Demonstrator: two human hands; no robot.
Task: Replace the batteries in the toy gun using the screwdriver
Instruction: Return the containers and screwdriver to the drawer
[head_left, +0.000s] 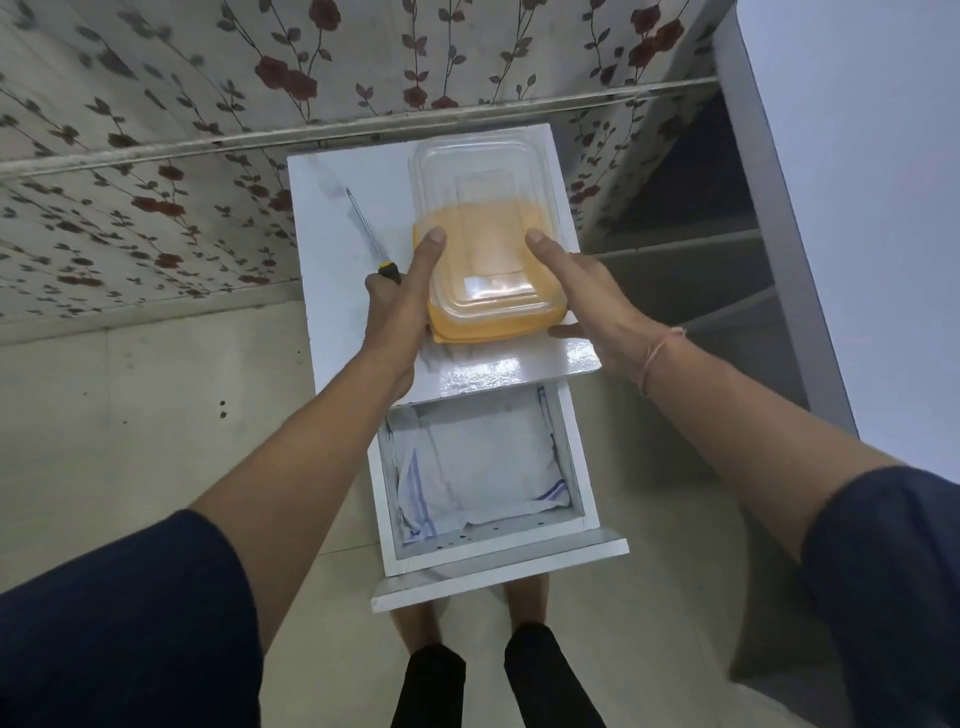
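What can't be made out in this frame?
1. Head view: box contents, behind the tinted walls and the glare on the lid.
2. Head view: screwdriver handle, mostly under the left grip; held or not, unclear.
3. Head view: drawer floor, covered by the cloth.

A small white tabletop (493, 366) is standing against the flowered wall (156, 104). An orange box (488, 291) with a clear lid is sitting on its right part, and a screwdriver (363, 228) is lying just beside the box, tip toward the wall.
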